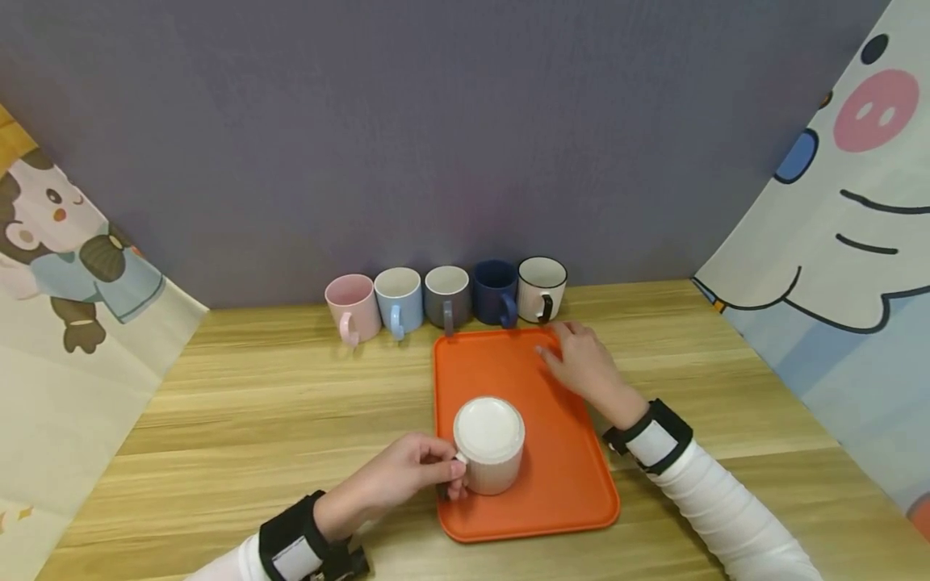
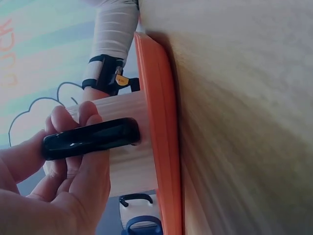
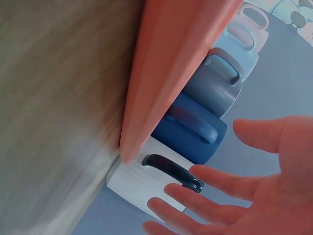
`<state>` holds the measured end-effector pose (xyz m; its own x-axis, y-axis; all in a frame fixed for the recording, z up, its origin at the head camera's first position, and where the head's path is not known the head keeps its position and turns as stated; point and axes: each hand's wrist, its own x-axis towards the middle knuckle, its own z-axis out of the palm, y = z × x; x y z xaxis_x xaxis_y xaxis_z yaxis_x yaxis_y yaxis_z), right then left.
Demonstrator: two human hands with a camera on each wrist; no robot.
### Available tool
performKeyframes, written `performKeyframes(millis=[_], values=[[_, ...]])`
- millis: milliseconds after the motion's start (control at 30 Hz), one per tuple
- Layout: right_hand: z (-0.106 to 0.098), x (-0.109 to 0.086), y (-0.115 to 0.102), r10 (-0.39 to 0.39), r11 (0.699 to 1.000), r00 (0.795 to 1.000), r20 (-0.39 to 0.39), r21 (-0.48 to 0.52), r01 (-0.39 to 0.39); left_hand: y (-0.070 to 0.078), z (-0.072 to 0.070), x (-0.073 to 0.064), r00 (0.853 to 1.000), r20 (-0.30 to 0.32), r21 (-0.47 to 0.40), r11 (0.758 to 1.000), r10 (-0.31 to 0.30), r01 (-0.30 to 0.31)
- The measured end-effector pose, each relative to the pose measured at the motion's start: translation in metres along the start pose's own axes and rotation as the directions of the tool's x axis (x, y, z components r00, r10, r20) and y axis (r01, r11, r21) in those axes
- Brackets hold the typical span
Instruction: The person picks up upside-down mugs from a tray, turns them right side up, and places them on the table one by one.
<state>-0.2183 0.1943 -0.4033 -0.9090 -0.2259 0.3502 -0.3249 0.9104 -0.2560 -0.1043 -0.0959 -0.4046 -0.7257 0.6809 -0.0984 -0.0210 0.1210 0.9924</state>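
A white ribbed mug (image 1: 494, 468) stands upside down on an orange tray (image 1: 563, 496). My left hand (image 1: 417, 468) grips this mug by its handle (image 2: 98, 139), which shows black in the left wrist view. Over the far right corner of the tray is my right hand (image 1: 584, 363), fingers spread and holding nothing. Nearest to it stands a white mug with a black rim (image 1: 536, 297), upright, its black handle (image 3: 171, 169) facing the hand. Whether the right fingertips touch that handle, I cannot tell.
Left of the black-rimmed mug, along the grey back wall, stand a navy mug (image 1: 494, 298), a grey mug (image 1: 443, 307), a light blue mug (image 1: 400, 307) and a pink mug (image 1: 356, 311), all upright. Printed cloth panels (image 1: 857, 234) border the wooden table (image 1: 291, 403) at both sides.
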Motion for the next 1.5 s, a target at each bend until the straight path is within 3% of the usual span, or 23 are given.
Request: performKeyframes(millis=[200, 333, 467, 600, 833, 1133, 1367, 1500], values=[[-0.007, 0.001, -0.001, 0.02, 1.0, 1.0, 0.017, 0.012, -0.021, 0.002, -0.001, 0.005, 0.999, -0.038, -0.118, 0.993, 0.008, -0.012], [-0.011, -0.001, -0.003, 0.054, 0.998, 0.997, 0.049, 0.015, -0.055, 0.003, -0.002, 0.014, 0.992, -0.125, -0.224, 0.973, 0.031, -0.059], [-0.014, -0.003, -0.007, 0.075, 0.997, 0.994, 0.076, 0.031, -0.077, 0.006, -0.003, 0.025, 0.97, -0.237, -0.296, 0.947, 0.051, -0.123], [-0.015, -0.004, -0.01, 0.091, 0.994, 0.992, 0.091, 0.048, -0.096, 0.011, -0.006, 0.034, 0.945, -0.317, -0.318, 0.93, 0.079, -0.184], [-0.017, -0.004, -0.012, 0.109, 0.991, 0.988, 0.11, 0.062, -0.117, 0.02, -0.011, 0.044, 0.917, -0.391, -0.324, 0.919, 0.085, -0.223], [-0.02, -0.006, -0.019, 0.109, 0.99, 0.987, 0.117, 0.072, -0.118, 0.032, -0.015, 0.057, 0.887, -0.457, -0.369, 0.892, 0.069, -0.26], [-0.019, -0.009, -0.03, 0.108, 0.99, 0.978, 0.176, 0.068, -0.122, 0.041, -0.019, 0.067, 0.857, -0.506, -0.375, 0.869, 0.099, -0.321], [-0.019, -0.01, -0.039, 0.097, 0.992, 0.981, 0.171, 0.061, -0.108, 0.045, -0.02, 0.073, 0.843, -0.526, -0.379, 0.855, 0.114, -0.353]])
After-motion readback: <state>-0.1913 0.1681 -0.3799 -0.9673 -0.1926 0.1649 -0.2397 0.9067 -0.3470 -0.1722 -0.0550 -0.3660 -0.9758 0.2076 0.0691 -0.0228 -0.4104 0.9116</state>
